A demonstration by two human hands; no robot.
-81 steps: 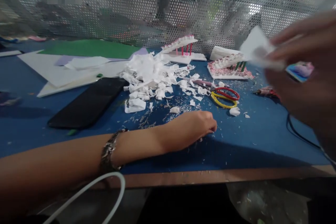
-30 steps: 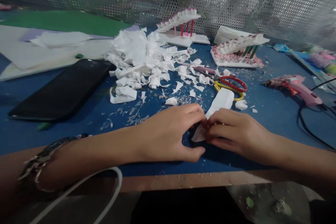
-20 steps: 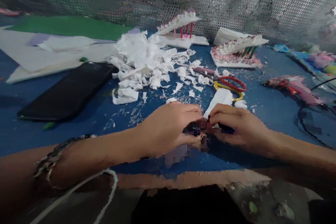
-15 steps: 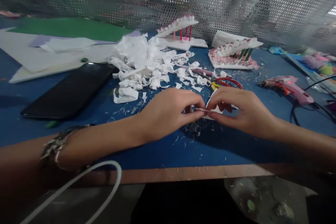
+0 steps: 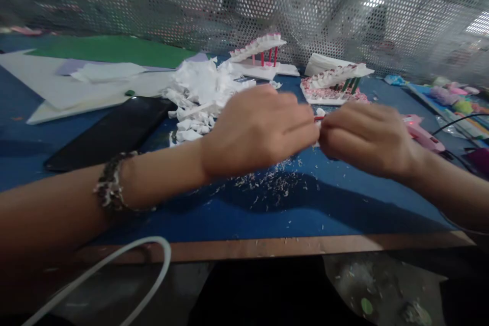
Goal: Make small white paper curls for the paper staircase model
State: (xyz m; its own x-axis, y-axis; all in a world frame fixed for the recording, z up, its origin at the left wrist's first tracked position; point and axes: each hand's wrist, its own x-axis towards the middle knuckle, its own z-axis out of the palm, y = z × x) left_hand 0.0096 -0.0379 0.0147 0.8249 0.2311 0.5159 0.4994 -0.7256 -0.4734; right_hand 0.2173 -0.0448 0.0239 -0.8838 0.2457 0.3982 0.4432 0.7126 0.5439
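My left hand (image 5: 263,127) and my right hand (image 5: 364,137) are raised over the table's near middle, backs upward, fingers curled closed and the fingertips meeting. Between them shows only a sliver of a piece of white paper (image 5: 317,141); the rest is hidden behind my fingers. Motion blurs both hands slightly. Below them, small white shreds (image 5: 275,183) lie scattered on the blue table (image 5: 237,224). Just behind the fingertips, a bit of red handle (image 5: 318,118) peeks out. A heap of torn white paper (image 5: 198,84) lies beyond my left hand, which partly covers it.
A black phone (image 5: 110,132) lies at left, near white sheets (image 5: 49,79) and a green sheet (image 5: 114,50). Two small white stair models, one with red posts (image 5: 263,46) and one with green posts (image 5: 336,79), stand at back. A pink glue gun (image 5: 424,135) with a cord is right.
Both hands have lifted off the table and come nearer the camera, turning backs up. Their fingers have curled in, hiding most of the white piece. The view has shifted slightly.
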